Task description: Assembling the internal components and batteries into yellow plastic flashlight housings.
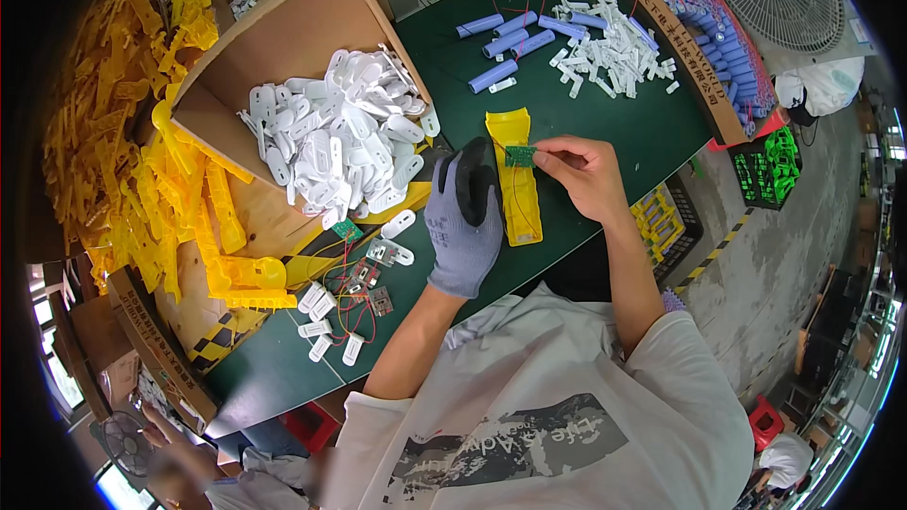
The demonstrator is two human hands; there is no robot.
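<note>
My right hand (588,179), bare, pinches a small green circuit board (518,157) between thumb and fingers. The board is over the upper part of a long yellow plastic housing (521,211), which lies on the green table. Thin wires run near the board and along the housing. At the housing's left side is my left hand (463,222), in a grey glove with black fingertips. Its fingers are curled together; whatever they grip, perhaps a wire, is hidden. Left of this glove lie wired small boards (364,274) and white plastic pieces (321,302).
A cardboard box (236,57) of white covers (350,132) stands at left, beside heaped yellow housings (123,161). Blue cylindrical cells (493,76) and small white parts (614,52) lie at the far side. A crate (694,217) sits below the table's right edge; another person (255,482) is lower left.
</note>
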